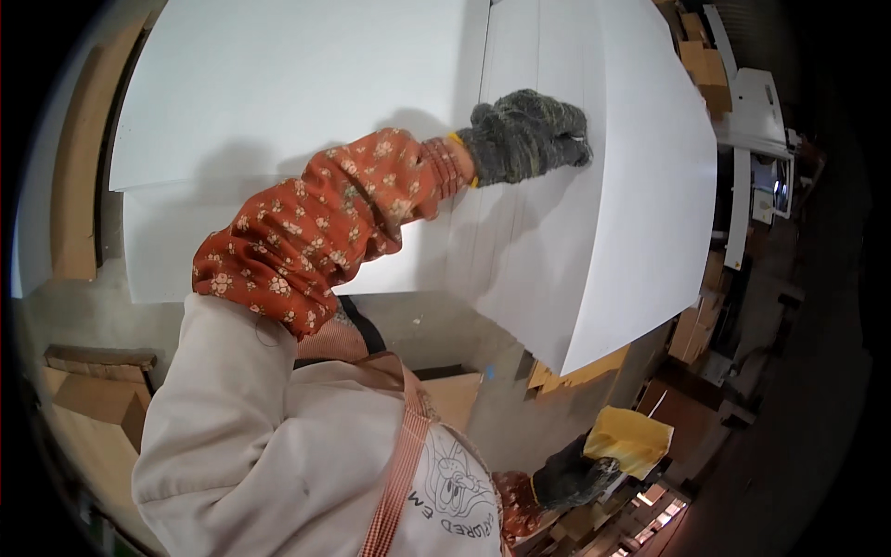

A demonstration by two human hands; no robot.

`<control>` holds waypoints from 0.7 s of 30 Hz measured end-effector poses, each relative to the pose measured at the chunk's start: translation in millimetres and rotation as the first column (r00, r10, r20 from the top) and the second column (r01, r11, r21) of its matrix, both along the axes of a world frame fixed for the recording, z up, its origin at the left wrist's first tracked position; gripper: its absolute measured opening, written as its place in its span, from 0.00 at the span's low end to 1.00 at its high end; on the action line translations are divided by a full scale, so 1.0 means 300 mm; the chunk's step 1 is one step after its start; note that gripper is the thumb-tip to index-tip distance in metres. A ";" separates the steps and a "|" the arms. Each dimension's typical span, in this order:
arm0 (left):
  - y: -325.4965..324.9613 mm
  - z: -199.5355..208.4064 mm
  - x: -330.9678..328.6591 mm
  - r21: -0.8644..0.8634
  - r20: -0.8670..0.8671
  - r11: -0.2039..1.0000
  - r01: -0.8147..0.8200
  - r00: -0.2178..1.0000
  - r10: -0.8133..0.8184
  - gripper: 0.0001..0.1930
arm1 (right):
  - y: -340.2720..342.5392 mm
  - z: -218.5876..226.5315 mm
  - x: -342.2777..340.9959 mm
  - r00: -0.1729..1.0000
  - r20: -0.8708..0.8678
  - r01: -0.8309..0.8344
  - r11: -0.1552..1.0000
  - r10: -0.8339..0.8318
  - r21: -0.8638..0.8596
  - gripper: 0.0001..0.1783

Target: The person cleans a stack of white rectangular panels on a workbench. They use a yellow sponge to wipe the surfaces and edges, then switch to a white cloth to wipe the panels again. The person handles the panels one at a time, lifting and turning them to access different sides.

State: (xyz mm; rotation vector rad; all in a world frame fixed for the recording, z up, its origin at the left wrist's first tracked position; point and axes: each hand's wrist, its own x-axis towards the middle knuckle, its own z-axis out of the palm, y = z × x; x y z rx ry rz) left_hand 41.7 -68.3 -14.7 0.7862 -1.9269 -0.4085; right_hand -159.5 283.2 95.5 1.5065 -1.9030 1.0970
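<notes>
My left hand, in a dark grey knit glove with a yellow cuff edge, lies on a large white sheet near its raised fold. Its fingers are curled together; whatever they may hold is hidden. A red floral sleeve cover runs up that arm. Down at the lower right, away from the sheet, my right hand wears a similar dark glove. It is closed on a crumpled yellow piece, which looks like paper or cloth. A pale bit shows just below the yellow piece.
Another broad white panel spreads at the upper left. Brown cardboard stands along the left edge, with a carton lower down. Flat tan cardboard lies under the sheet's near right corner. Boxes and a white machine-like unit line the right.
</notes>
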 end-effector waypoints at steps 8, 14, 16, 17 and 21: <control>0.452 -0.113 -0.085 0.529 -0.210 0.742 0.412 0.911 -0.355 0.09 | 0.023 -0.019 -0.050 0.989 0.093 -0.115 0.993 0.118 -0.037 0.27; 0.596 -0.143 -0.062 0.675 -0.200 0.548 0.494 0.837 -0.509 0.14 | 0.094 -0.041 -0.178 0.941 -0.337 -0.014 0.996 0.042 0.084 0.26; 0.587 -0.120 -0.063 0.710 -0.167 0.524 0.470 0.836 -0.522 0.16 | 0.124 -0.045 -0.186 0.963 -0.265 0.080 0.992 -0.051 0.102 0.25; 0.571 -0.090 -0.067 0.726 -0.143 0.521 0.448 0.840 -0.524 0.17 | 0.135 -0.049 -0.201 0.955 -0.287 0.115 0.988 -0.081 0.103 0.25; 0.593 -0.032 -0.107 0.194 -0.295 0.975 0.104 0.955 -0.043 0.19 | 0.177 -0.118 -0.295 0.974 0.223 0.024 0.972 0.031 -0.236 0.21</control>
